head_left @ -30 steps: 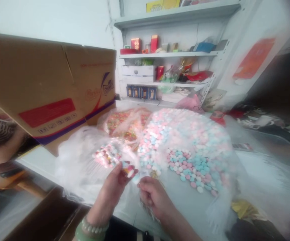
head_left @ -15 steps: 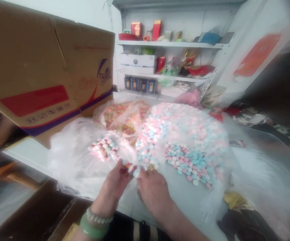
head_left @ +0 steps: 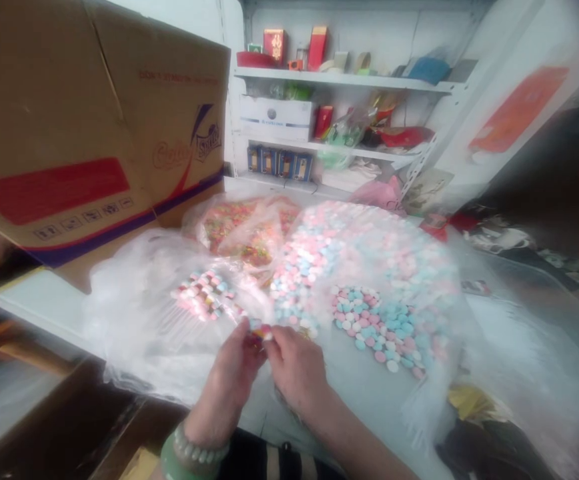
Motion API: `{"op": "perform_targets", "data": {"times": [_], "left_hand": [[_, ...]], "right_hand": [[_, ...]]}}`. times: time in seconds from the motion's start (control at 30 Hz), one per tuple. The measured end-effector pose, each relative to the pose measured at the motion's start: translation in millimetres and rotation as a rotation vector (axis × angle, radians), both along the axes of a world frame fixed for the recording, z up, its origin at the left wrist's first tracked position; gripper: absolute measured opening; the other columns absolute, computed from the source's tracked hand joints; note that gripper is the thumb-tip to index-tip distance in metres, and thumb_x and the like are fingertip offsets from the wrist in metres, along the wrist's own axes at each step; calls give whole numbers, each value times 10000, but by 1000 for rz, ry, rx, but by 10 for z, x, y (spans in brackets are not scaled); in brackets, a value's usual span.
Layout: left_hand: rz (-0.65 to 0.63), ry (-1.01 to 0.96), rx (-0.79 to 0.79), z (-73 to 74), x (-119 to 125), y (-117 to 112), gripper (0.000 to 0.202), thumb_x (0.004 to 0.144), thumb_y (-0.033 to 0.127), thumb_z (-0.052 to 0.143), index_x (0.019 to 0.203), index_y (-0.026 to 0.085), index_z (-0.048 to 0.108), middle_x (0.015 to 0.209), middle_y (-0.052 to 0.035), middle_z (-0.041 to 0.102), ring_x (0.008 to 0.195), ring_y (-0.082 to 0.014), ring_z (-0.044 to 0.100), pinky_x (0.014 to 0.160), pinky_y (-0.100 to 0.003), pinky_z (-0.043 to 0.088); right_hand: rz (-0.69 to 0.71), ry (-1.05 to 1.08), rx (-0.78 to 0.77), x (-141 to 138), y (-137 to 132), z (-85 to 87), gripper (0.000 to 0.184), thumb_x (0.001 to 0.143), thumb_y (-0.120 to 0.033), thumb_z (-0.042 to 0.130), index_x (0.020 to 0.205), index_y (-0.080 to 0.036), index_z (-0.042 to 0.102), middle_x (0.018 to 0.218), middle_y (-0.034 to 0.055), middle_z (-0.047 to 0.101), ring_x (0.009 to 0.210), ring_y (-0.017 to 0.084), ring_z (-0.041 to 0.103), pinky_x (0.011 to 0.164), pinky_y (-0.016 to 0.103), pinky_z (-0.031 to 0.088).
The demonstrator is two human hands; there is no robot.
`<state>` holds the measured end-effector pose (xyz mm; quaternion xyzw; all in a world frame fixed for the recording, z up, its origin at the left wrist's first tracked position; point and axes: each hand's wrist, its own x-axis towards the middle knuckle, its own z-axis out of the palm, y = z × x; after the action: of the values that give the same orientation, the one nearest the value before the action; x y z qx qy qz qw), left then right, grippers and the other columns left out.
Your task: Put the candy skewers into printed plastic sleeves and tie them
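Left hand point(head_left: 233, 367): grip clamped on small multicoloured bundle point(head_left: 259, 332), lower centre of frame. Right hand point(head_left: 299, 368): fingers bunched at bundle's right end; from where I stand, cannot tell whether grip pinches it. Both hands above desk point(head_left: 364, 400). Pink, white, blue discs point(head_left: 377, 327): right of centre. Printed carton point(head_left: 79, 120): upper left.

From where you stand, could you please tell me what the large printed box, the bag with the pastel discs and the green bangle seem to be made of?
Large printed box: likely cardboard, matte brown, with a straight seam.
Bag: probably thin plastic film, as pastel discs show hazily through it.
Green bangle: smooth, rounded; perhaps jade, glass or plastic.
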<state>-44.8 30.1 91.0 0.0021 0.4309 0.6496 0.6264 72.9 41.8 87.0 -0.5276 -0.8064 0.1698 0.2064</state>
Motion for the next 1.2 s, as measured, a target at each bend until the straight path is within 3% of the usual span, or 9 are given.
{"op": "perform_targets", "data": {"times": [0.33, 0.47, 0.53, 0.63, 0.7, 0.77, 0.9, 1.03, 1.2], "left_hand": [[-63, 19, -52, -92, 41, -15, 264, 965, 179, 513, 745, 127, 649, 694, -66, 710, 594, -149, 664, 586, -245, 553], [-70, -1, -33, -50, -48, 8, 246, 969, 185, 500, 805, 113, 669, 751, -91, 721, 671, -181, 692, 649, -294, 583], [-38, -20, -22, -36, -121, 33, 229, 969, 192, 495, 850, 113, 675, 778, -101, 721, 732, -208, 708, 709, -338, 597], [-10, -62, 26, -26, -210, 69, 198, 957, 195, 504, 926, 111, 681, 799, -108, 712, 793, -241, 711, 769, -397, 596], [-44, -107, 87, -20, -240, 88, 198, 949, 226, 523, 951, 108, 682, 808, -114, 704, 802, -249, 702, 797, -424, 586], [-83, -138, 119, -18, -252, 100, 238, 952, 289, 533, 953, 104, 683, 822, -121, 700, 805, -251, 695, 819, -434, 576], [-108, -81, 87, -52, -253, 88, 287, 949, 368, 550, 927, 115, 683, 767, -88, 677, 731, -231, 682, 778, -402, 570], [-105, 38, 97, -125, -212, 32, 232, 935, 333, 580, 912, 123, 675, 741, -59, 653, 684, -205, 668, 704, -335, 550], [-126, 23, 85, -189, -124, -8, 266, 941, 368, 572, 874, 129, 667, 705, -37, 621, 669, -201, 663, 705, -337, 550]], "right_hand": [[-118, 9, -46, -70, -17, -58, 151, 921, -233, 521, 910, -207, 670, 860, 68, 713, 766, 201, 657, 648, 285, 372], [-34, 239, -192, 130, -37, 25, 256, 886, -279, 580, 1131, -237, 641, 1078, 57, 713, 887, 208, 657, 735, 289, 427], [-20, 373, -349, 255, -47, 58, 304, 863, -297, 596, 1161, -244, 627, 1072, 50, 709, 867, 198, 648, 730, 287, 442], [22, 596, -788, 347, -76, 31, 165, 855, -340, 557, 884, -203, 646, 758, 11, 674, 611, 142, 577, 574, 253, 407], [73, 739, -1029, 323, -115, -42, 195, 819, -359, 565, 740, -186, 607, 633, -8, 628, 475, 99, 481, 486, 232, 338], [83, 855, -1119, 255, -163, -136, 200, 764, -369, 592, 721, -175, 616, 572, -16, 609, 424, 81, 424, 448, 223, 284], [-45, 930, -1076, 126, -214, -274, 234, 752, -399, 581, 763, -178, 655, 436, -57, 494, 388, 86, 328, 422, 233, 208], [-54, 724, -797, 81, -199, -326, 308, 841, -355, 538, 571, -208, 551, 404, -50, 430, 431, 106, 394, 513, 251, 324], [-25, 539, -459, 57, -238, -394, 202, 870, -250, 529, 802, -239, 719, 584, -11, 600, 585, 153, 542, 608, 259, 389]]}}
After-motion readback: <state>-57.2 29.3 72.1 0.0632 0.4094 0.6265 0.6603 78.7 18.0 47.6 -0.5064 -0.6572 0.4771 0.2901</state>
